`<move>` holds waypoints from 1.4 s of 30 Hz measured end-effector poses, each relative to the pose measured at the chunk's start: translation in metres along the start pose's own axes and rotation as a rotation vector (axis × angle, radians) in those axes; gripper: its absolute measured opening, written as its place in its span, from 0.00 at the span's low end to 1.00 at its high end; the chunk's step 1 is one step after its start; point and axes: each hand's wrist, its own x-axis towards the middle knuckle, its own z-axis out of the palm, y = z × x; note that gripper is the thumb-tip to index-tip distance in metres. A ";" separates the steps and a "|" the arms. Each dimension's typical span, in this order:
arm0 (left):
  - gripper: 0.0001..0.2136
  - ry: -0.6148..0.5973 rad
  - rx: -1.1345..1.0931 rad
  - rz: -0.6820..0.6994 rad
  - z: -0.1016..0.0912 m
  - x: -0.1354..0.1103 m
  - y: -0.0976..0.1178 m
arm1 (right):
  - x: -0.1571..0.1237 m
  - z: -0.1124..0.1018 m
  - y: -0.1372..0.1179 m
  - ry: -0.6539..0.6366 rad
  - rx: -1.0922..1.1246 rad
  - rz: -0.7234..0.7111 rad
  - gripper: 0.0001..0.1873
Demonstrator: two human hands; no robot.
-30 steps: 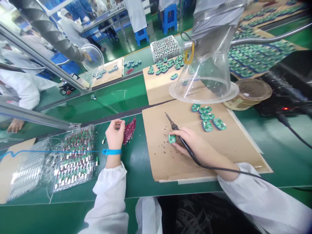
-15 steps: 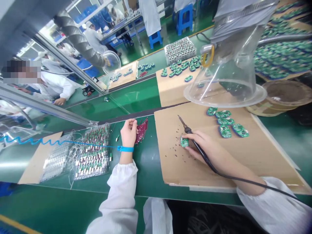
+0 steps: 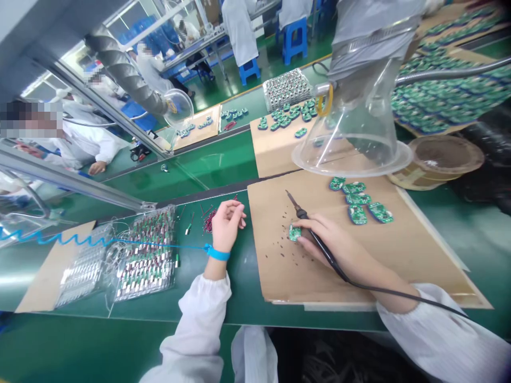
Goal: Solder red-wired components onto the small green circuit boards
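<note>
My right hand (image 3: 325, 234) holds a soldering iron (image 3: 302, 214) with its tip pointing up and left. The same hand's thumb and fingers grip a small green circuit board (image 3: 294, 233) just above the cardboard. My left hand (image 3: 227, 223), with a blue wrist strap (image 3: 217, 253), is closed at the fingertips over the right side of a pile of dark red wires (image 3: 208, 219). Whatever those fingers pinch is too small or hidden to make out. A small green-and-silver part with a wire (image 3: 188, 229) lies to the left of the pile.
Several circuit boards (image 3: 358, 199) lie on the cardboard sheet (image 3: 327, 282). A clear fume hood (image 3: 355, 143) hangs over its far edge, beside a round tub (image 3: 439, 154). Trays of small wired parts (image 3: 147, 250) stand left. A co-worker (image 3: 91, 141) sits across the bench.
My left hand has moved right and turned, and now hides the right side of the red wires. My right hand keeps its hold on the iron and board. The view has shifted slightly.
</note>
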 end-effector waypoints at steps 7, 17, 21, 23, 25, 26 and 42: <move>0.16 -0.364 -0.291 -0.155 0.075 -0.051 0.030 | -0.008 0.005 0.006 0.091 0.071 -0.125 0.24; 0.15 -0.461 -0.368 -0.221 0.095 -0.064 0.032 | -0.007 0.009 0.006 0.147 0.181 -0.125 0.27; 0.16 -0.465 -0.379 -0.231 0.095 -0.064 0.032 | -0.007 0.007 0.005 0.115 0.187 -0.100 0.30; 0.15 -0.451 -0.363 -0.233 0.095 -0.064 0.033 | -0.007 0.007 0.004 0.101 0.185 -0.084 0.30; 0.14 -0.437 -0.342 -0.226 0.095 -0.063 0.034 | -0.006 0.006 0.004 0.096 0.170 -0.081 0.28; 0.14 -0.433 -0.333 -0.221 0.095 -0.063 0.034 | -0.006 0.006 0.004 0.099 0.159 -0.083 0.27; 0.07 -0.367 -0.175 -0.135 0.097 -0.067 0.030 | -0.006 0.008 0.007 0.096 0.137 -0.093 0.31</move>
